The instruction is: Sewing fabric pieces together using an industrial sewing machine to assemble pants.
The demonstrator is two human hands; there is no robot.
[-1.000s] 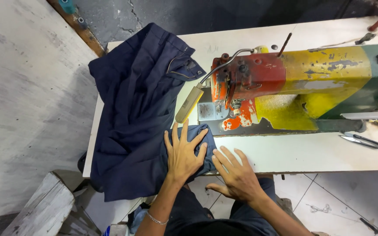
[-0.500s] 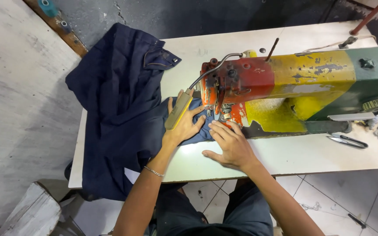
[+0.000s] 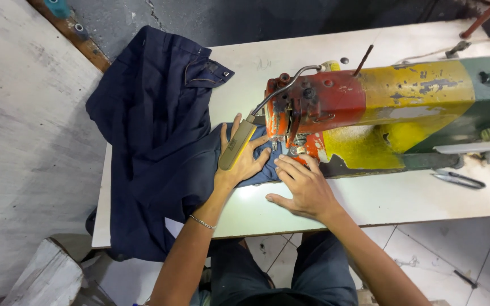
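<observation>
The dark blue garment (image 3: 154,147) lies spread over the left end of the white desk (image 3: 370,198), its bulk bunched toward nine o'clock from the machine's needle and hanging off the desk's near-left corner. Only a small edge of the cloth reaches under the red head of the sewing machine (image 3: 370,107), where the presser foot and needle sit; whether a seam is already stitched there is too small to tell. Judging from how little cloth lies past the needle toward three o'clock, the stitching looks to be near its start on this piece, with most of the garment yet to pass through.

The left hand (image 3: 240,161) lies flat and open on the cloth just at nine o'clock of the needle, fingers spread and pressing the fabric down, gripping nothing. A slim lamp on a bendy metal neck (image 3: 235,146) crosses over its knuckles. The right hand (image 3: 304,187) rests at about six o'clock of the needle, open too, fingertips touching the cloth edge close to the foot and palm on the bare desk.

Farther out, at three o'clock along the desk, a pair of thread snips (image 3: 459,179) lies well apart from both hands, in front of the yellow and green machine body.
</observation>
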